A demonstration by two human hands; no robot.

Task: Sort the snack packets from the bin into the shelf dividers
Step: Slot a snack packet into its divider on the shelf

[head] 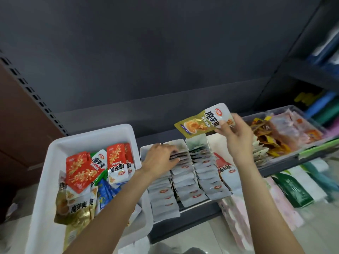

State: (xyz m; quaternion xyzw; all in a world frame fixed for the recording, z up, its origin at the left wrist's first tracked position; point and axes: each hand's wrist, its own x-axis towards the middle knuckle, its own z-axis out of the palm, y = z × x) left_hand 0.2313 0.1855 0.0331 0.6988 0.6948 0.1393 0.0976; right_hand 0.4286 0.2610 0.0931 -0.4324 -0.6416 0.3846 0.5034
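The right hand (233,132) is raised above the shelf (201,215) and pinches a gold-and-white snack packet (203,121) by its right end, thumb on the front; the packet sticks out to the left of that hand, tilted, clear of everything below it. Below and to the left of it, the left hand (161,158) rests palm down on the rows of white packets (187,182) standing in the white dividers (196,142), its fingers bent over the tops of the packets near the back of a row; whether they actually grip one cannot be told. Just left of the left forearm sits the white bin (88,136), holding a loose heap of red packets (80,169), a green-and-white one, a blue one and gold ones. Right of the right hand, further along the shelf, a clear tray (286,110) holds orange and yellow packets (293,132). Under the right forearm, pale pink and green packages hang below the shelf edge.
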